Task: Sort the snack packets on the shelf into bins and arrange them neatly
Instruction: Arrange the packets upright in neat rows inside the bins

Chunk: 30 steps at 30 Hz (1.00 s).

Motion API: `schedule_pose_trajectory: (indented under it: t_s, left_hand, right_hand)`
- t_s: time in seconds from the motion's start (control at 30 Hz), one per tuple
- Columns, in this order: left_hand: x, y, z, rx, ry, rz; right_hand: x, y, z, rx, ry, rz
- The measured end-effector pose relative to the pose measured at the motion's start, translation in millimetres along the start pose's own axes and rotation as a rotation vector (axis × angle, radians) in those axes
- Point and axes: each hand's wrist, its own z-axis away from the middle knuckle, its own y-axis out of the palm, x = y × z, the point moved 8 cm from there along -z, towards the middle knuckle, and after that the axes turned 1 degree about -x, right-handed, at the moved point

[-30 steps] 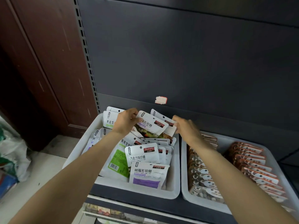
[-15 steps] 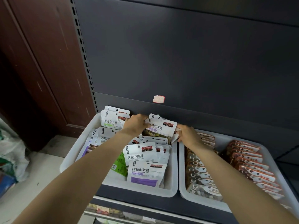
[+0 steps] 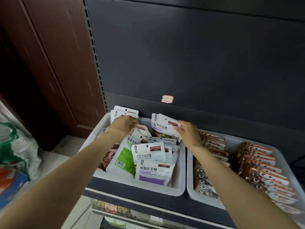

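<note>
Right hand (image 3: 188,133) pinches upright 树莓形软糖 packet (image 3: 162,128); left hand (image 3: 123,124) grips white packets (image 3: 122,112).

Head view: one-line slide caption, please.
Right hand holds purple packet upright; left hand reaches among packets in left bin.

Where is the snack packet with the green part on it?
In the head view, the green packet lies in the left bin, tilted, just left of the white chocolate-candy packet and below the left hand.
</note>
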Motion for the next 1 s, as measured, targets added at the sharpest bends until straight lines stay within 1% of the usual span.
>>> schedule_pose_trajectory:
  t_s: [0.03, 0.1, 0.2, 0.27, 0.33, 0.37, 0.4, 0.43, 0.5, 0.57, 0.6, 0.63, 0.7, 0.77, 0.83, 0.9, 1.0]
  left_hand:
    - [-10.2, -2.0, -0.8, -0.029, 0.032, 0.013]
    - [-35.1, -6.2, -2.6, -0.086, 0.104, 0.05]
    - [-75.4, -4.6, -5.4, -0.106, 0.228, 0.094]
    - [-93.1, -1.9, -6.7, -0.121, 0.289, 0.122]
    - [-98.7, 0.4, -7.0, -0.138, 0.292, 0.18]
    - [-99.0, 3.0, -6.0, -0.133, 0.281, 0.214]
    - [-98.8, 4.7, -4.1, -0.126, 0.267, 0.249]
    - [-96.3, 5.4, -1.5, -0.12, 0.246, 0.291]
    - [-81.4, -1.3, 3.0, -0.147, 0.178, 0.361]
    - [-47.2, -12.7, 5.5, -0.226, 0.055, 0.33]
    - [-26.1, -15.2, 6.9, -0.235, -0.026, 0.282]
    - [-6.2, -12.8, 9.2, -0.197, -0.103, 0.226]
    - [21.9, 5.3, 18.3, -0.01, -0.196, 0.099]
    - [31.4, 24.1, 27.1, 0.125, -0.196, -0.022]
    - [30.6, 34.3, 31.1, 0.147, -0.178, -0.021]
    - [28.5, 29.8, 31.4, 0.08, -0.192, 0.059]
    - [26.6, -5.0, 29.4, -0.171, -0.207, 0.274]
  right_hand:
    - [4.7, 0.6, 0.5, 0.032, -0.027, 0.043]
    - [9.3, 2.1, 0.8, 0.096, -0.042, 0.048]
    - [10.2, -2.7, 3.5, 0.145, 0.004, 0.009]
    - [7.0, -7.0, 7.0, 0.17, 0.065, -0.135]
    - [4.4, -8.4, 13.3, 0.197, 0.139, -0.351]
    - [6.8, -8.9, 17.1, 0.203, 0.143, -0.371]
    - [8.1, -8.0, 19.2, 0.198, 0.123, -0.307]
    - [8.5, -6.5, 20.2, 0.171, 0.093, -0.224]
    - [9.2, -7.2, 17.7, 0.063, 0.042, -0.063]
    - [11.7, -9.5, 15.3, -0.022, 0.014, 0.075]
    - [13.3, -8.8, 13.4, -0.024, -0.009, 0.129]
    - [15.9, -7.7, 12.5, -0.004, -0.035, 0.167]
    - [18.3, -4.2, 11.6, 0.048, -0.058, 0.228]
    - [16.4, 0.3, 11.0, 0.073, -0.05, 0.298]
    - [15.0, 2.2, 10.1, 0.065, -0.026, 0.326]
    - [15.9, 2.2, 10.0, 0.054, -0.007, 0.279]
    - [16.0, -2.2, 9.5, 0.058, 0.019, 0.16]
